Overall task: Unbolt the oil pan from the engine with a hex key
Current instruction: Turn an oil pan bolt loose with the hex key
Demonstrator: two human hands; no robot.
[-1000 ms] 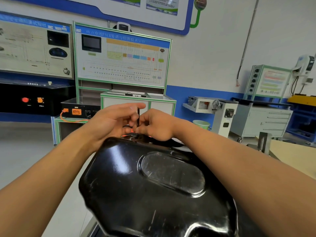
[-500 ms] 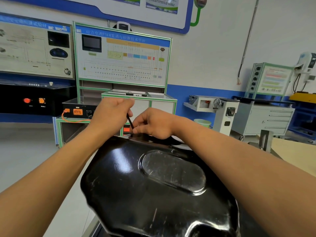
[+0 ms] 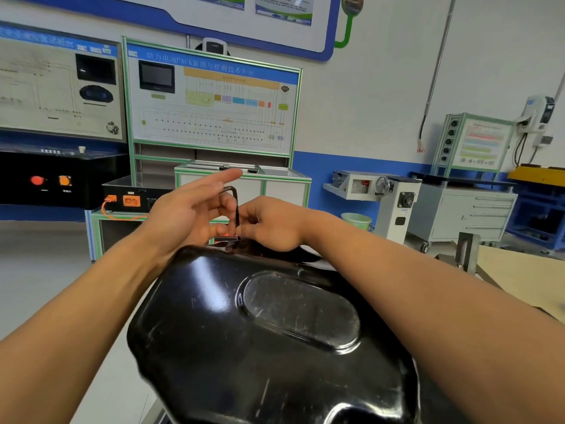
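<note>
We judge we're spinning out a bolt at the far rim of the oil pan (image 3: pixel 260 332). The hex key (image 3: pixel 237 215) stands upright, short leg on top pointing to 9 o'clock. We want the tip fully seated, shaft square, short arcs, no side load. Our left hand (image 3: pixel 189 212) is at 9 o'clock of the key, fingers (image 3: pixel 220 178) straight and spread against the short leg. Our right hand (image 3: pixel 270 224) at 3 o'clock pinches the lower shaft. Pan lies at 6 o'clock of both hands; bolt hidden

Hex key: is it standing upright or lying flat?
Upright: the hex key stands vertical, bend at top, tip down at the far edge of the oil pan.
</note>
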